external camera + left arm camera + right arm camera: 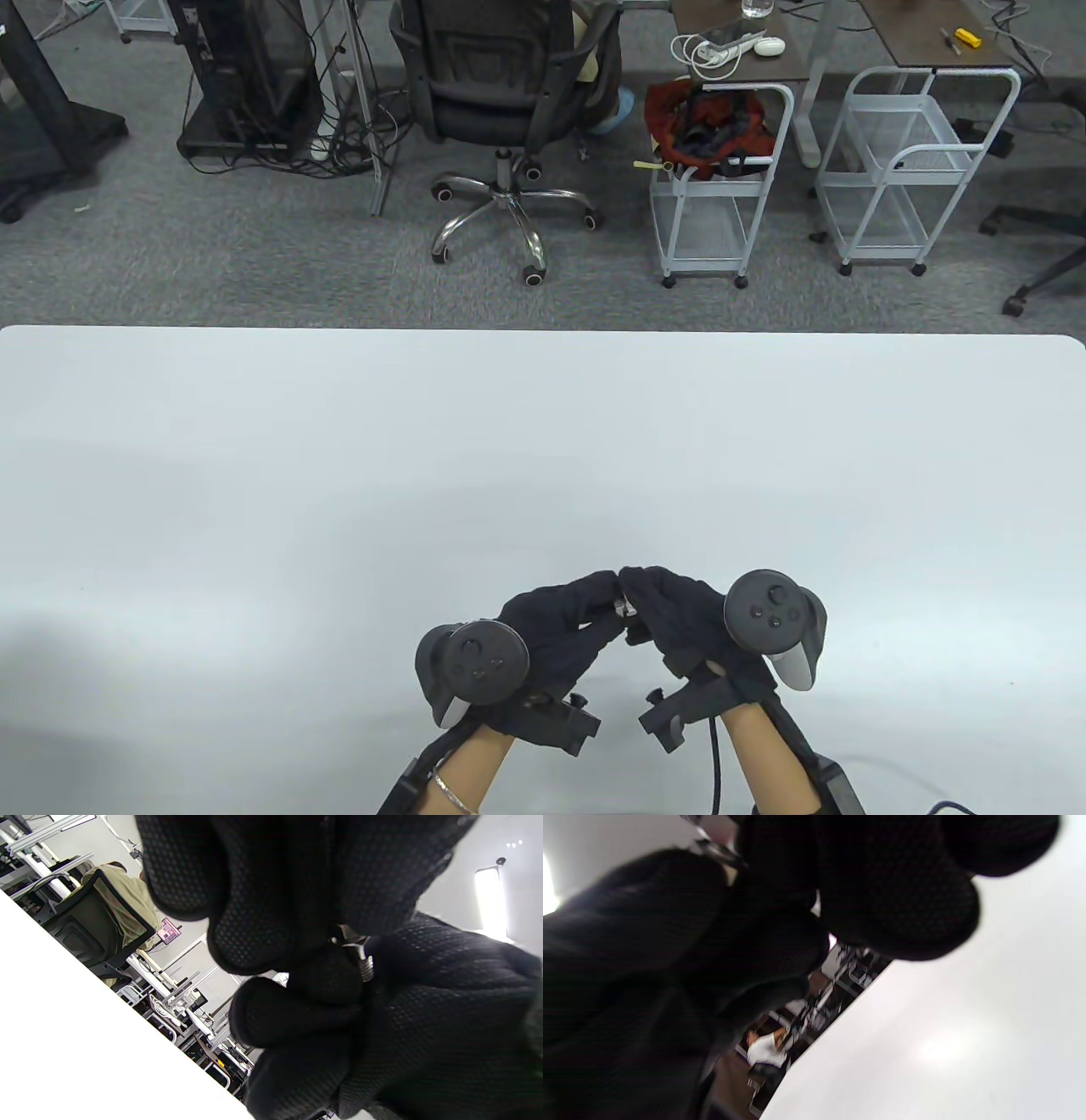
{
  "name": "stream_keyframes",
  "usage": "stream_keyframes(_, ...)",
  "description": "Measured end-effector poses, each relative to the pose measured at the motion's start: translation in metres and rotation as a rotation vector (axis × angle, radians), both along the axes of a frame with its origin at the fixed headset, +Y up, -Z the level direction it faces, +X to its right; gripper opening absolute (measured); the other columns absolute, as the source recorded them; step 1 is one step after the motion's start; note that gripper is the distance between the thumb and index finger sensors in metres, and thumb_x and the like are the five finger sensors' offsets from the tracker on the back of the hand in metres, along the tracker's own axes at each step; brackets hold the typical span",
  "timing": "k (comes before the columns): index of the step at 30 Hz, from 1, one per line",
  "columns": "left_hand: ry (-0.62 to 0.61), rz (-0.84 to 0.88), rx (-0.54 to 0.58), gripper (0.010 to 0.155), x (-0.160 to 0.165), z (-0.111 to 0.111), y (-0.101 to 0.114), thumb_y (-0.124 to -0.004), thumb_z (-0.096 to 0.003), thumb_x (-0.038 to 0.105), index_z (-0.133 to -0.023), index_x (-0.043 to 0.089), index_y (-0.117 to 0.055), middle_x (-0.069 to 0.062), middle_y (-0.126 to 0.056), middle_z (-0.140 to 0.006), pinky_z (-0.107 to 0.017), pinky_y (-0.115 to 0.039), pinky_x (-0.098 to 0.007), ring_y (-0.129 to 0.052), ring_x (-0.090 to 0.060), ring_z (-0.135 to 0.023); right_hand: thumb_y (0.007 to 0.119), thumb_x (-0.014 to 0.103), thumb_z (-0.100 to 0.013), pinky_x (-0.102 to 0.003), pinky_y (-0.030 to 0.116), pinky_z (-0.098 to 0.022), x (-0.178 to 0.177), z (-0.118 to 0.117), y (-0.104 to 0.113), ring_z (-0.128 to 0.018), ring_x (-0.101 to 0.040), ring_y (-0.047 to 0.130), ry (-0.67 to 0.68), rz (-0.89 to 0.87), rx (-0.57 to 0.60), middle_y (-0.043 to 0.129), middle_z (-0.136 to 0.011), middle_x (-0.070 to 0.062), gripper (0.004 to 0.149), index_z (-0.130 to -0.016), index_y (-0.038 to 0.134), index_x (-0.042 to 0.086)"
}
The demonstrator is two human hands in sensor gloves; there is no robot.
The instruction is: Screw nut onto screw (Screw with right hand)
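Both hands (624,615) on screw (365,966) w/ nut (351,938)

Overhead table (543,475) view; tilted wrist views close behind gloved fingers (254,899), sharing the table.

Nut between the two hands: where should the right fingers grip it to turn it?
On the nut's flat outer sides, coming from the right hand's side, thumb opposite forefinger. The screw's threads show bare beside it; avoid them.
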State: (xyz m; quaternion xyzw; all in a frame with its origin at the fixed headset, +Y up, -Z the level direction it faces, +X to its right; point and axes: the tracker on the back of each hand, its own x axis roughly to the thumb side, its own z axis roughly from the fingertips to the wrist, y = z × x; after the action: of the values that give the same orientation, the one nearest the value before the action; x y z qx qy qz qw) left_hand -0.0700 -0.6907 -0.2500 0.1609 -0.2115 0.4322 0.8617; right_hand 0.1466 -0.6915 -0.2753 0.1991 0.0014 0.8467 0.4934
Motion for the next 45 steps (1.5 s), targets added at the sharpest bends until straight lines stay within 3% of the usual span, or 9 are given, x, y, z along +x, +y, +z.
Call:
stream_keyframes(3, 0.022, 0.000, 0.000, 0.042, -0.0025, -0.0010, -0.0001, -0.087, -0.0424, 0.042, -0.081, 0.025, -0.089, 0.009, -0.108, -0.069, -0.050, -0.088, -0.032, -0.109, -0.009, -0.054, 0.066, 0.040, -0.061, -0.059, 0.070, -0.047, -0.0017, -0.0012, 0.0006, -0.059, -0.043, 0.095, 0.159, 0.013, -0.118, 0.082, -0.081, -0.035, 0.051, -0.082, 0.071, -0.006)
stream_keyframes(9, 0.001, 0.011, -0.022, 0.042, -0.0012, -0.0026, -0.0026, -0.087, -0.0420, 0.042, -0.080, 0.025, -0.090, 0.009, -0.108, -0.067, -0.050, -0.089, -0.031, -0.109, -0.008, -0.053, 0.057, 0.041, -0.062, -0.052, 0.079, -0.033, -0.0028, -0.0018, -0.0051, -0.033, -0.031, 0.104, -0.045, -0.008, 0.016, 0.098, -0.056, -0.025, 0.049, -0.061, 0.085, 0.001)
stream_keyframes(14, 0.025, 0.009, -0.018, 0.041, -0.0044, -0.0035, -0.0017, -0.087, -0.0422, 0.041, -0.080, 0.026, -0.090, 0.008, -0.108, -0.069, -0.050, -0.089, -0.032, -0.109, -0.009, -0.054, 0.065, 0.041, -0.062, -0.059, 0.070, -0.048, -0.0041, -0.0037, -0.0036, -0.060, -0.042, 0.094, 0.154, 0.006, -0.114, 0.081, -0.081, -0.034, 0.050, -0.082, 0.070, -0.005)
stream_keyframes(19, -0.010, 0.037, -0.033, 0.041, -0.0001, -0.0022, -0.0026, -0.087, -0.0420, 0.042, -0.080, 0.025, -0.090, 0.009, -0.108, -0.067, -0.050, -0.089, -0.032, -0.109, -0.009, -0.053, 0.058, 0.041, -0.061, -0.051, 0.079, -0.031, -0.0015, -0.0014, -0.0036, -0.030, -0.031, 0.104, -0.063, -0.026, 0.035, 0.099, -0.054, -0.024, 0.049, -0.058, 0.086, 0.002)
stream_keyframes(24, 0.025, 0.007, -0.007, 0.041, -0.0029, -0.0018, -0.0012, -0.087, -0.0424, 0.040, -0.080, 0.025, -0.090, 0.008, -0.108, -0.068, -0.050, -0.089, -0.032, -0.109, -0.009, -0.054, 0.065, 0.042, -0.061, -0.059, 0.071, -0.046, -0.0032, -0.0010, -0.0013, -0.058, -0.042, 0.095, 0.142, 0.006, -0.105, 0.083, -0.079, -0.035, 0.051, -0.080, 0.072, -0.005)
stream_keyframes(30, -0.007, 0.007, -0.023, 0.041, 0.0012, -0.0024, -0.0044, -0.087, -0.0422, 0.041, -0.080, 0.026, -0.090, 0.009, -0.108, -0.068, -0.050, -0.089, -0.031, -0.110, -0.008, -0.053, 0.057, 0.044, -0.061, -0.052, 0.079, -0.033, -0.0019, 0.0016, -0.0008, -0.033, -0.032, 0.104, -0.083, 0.045, 0.017, 0.099, -0.056, -0.025, 0.051, -0.060, 0.086, 0.001)
stream_keyframes(35, 0.028, 0.012, -0.031, 0.041, -0.0021, -0.0035, -0.0043, -0.087, -0.0426, 0.040, -0.080, 0.025, -0.090, 0.008, -0.108, -0.068, -0.050, -0.089, -0.032, -0.109, -0.009, -0.054, 0.066, 0.040, -0.061, -0.059, 0.070, -0.047, -0.0024, -0.0029, -0.0029, -0.059, -0.043, 0.095, 0.153, 0.011, -0.129, 0.082, -0.080, -0.035, 0.050, -0.081, 0.072, -0.006)
stream_keyframes(41, -0.002, 0.033, -0.040, 0.041, -0.0006, -0.0036, -0.0055, -0.087, -0.0422, 0.041, -0.080, 0.026, -0.090, 0.009, -0.108, -0.068, -0.051, -0.088, -0.032, -0.109, -0.009, -0.054, 0.057, 0.042, -0.061, -0.051, 0.079, -0.032, -0.0023, -0.0010, -0.0049, -0.031, -0.030, 0.104, -0.067, -0.001, 0.028, 0.099, -0.054, -0.023, 0.049, -0.059, 0.086, 0.002)
stream_keyframes(45, 0.027, 0.019, -0.027, 0.041, -0.0036, -0.0035, -0.0038, -0.087, -0.0425, 0.040, -0.080, 0.026, -0.090, 0.009, -0.108, -0.069, -0.050, -0.089, -0.032, -0.109, -0.009, -0.054, 0.067, 0.040, -0.061, -0.059, 0.071, -0.046, -0.0036, -0.0024, -0.0018, -0.058, -0.043, 0.096, 0.152, 0.006, -0.115, 0.083, -0.079, -0.036, 0.051, -0.081, 0.073, -0.006)
